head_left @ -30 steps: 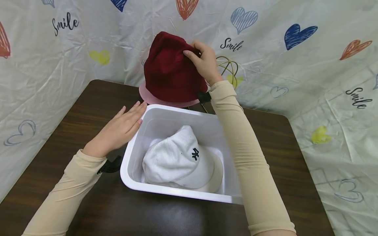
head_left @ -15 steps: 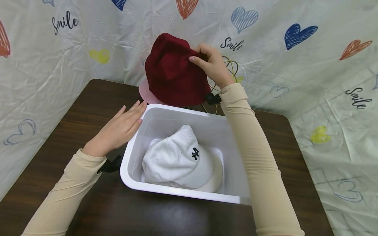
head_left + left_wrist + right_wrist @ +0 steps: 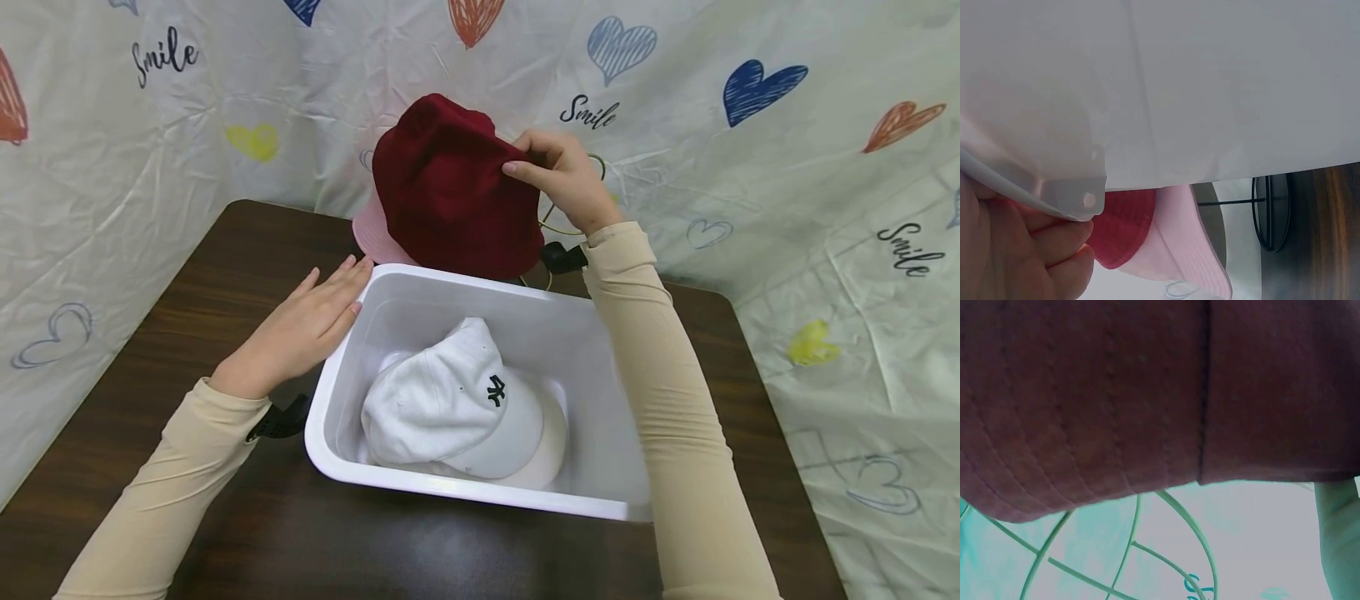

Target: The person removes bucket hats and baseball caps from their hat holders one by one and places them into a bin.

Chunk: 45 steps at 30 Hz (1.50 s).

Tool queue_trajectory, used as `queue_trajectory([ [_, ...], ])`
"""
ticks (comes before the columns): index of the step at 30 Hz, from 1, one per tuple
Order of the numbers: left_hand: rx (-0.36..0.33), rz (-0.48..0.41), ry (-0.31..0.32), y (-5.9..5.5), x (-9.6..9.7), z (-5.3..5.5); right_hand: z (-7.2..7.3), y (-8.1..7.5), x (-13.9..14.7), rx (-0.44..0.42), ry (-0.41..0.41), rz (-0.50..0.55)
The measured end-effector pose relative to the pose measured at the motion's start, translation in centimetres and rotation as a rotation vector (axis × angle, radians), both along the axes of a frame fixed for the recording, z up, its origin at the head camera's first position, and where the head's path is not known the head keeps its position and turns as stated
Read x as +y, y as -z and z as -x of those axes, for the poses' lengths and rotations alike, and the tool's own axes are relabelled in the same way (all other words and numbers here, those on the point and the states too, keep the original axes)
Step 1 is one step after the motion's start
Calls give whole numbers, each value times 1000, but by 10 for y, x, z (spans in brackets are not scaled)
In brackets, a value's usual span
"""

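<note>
A dark red bucket hat (image 3: 457, 192) hangs behind the white plastic bin (image 3: 480, 497), its crown pinched between the thumb and fingers of my right hand (image 3: 566, 179). In the right wrist view, the stitched brim of the red hat (image 3: 1085, 394) fills the upper part. My left hand (image 3: 300, 329) lies with straight fingers along the bin's left rim; the left wrist view has its fingers (image 3: 1066, 250) beneath the rim's corner. Inside the bin sits a white baseball cap (image 3: 435, 400) with a dark logo, over a cream brim (image 3: 551, 454).
Behind the red hat a pink hat (image 3: 378, 233) partly shows. Gold wire stand loops (image 3: 1194, 531) rise beside it, and a black wire base (image 3: 1270, 212) stands on the dark wooden table (image 3: 202, 258). A printed cloth (image 3: 697, 183) hangs behind.
My right hand has moved right and slightly down, bringing the red hat with it; more of the pink hat's left side shows. My left hand, the bin and the white cap have stayed put.
</note>
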<state>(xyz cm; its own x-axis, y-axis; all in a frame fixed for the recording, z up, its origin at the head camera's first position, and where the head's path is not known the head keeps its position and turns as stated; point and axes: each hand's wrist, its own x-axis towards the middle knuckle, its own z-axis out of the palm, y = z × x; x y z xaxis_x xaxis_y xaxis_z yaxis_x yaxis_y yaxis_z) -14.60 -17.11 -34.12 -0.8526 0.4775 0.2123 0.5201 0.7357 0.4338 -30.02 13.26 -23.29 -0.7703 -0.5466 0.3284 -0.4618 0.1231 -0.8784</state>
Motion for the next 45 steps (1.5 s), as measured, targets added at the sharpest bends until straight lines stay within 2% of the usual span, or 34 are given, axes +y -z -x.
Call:
queue_trajectory([
  [6,1,-8,4,0,0,0,0,0,11,-29,-54,25],
  [13,4,-12,7,-1,0,1,-13,-5,21,-57,-104,42],
  [23,10,-3,5,-2,0,1,-28,-11,33,-58,-131,-58],
  [30,5,-3,3,-1,0,1,-31,-8,27,-34,-62,-56],
  [38,-2,-8,7,0,1,1,-34,-7,22,17,66,-119],
  [41,-2,-7,6,0,1,1,-35,-7,23,60,105,-154],
  [45,-5,-4,5,-1,1,0,-36,-9,24,136,114,-172],
])
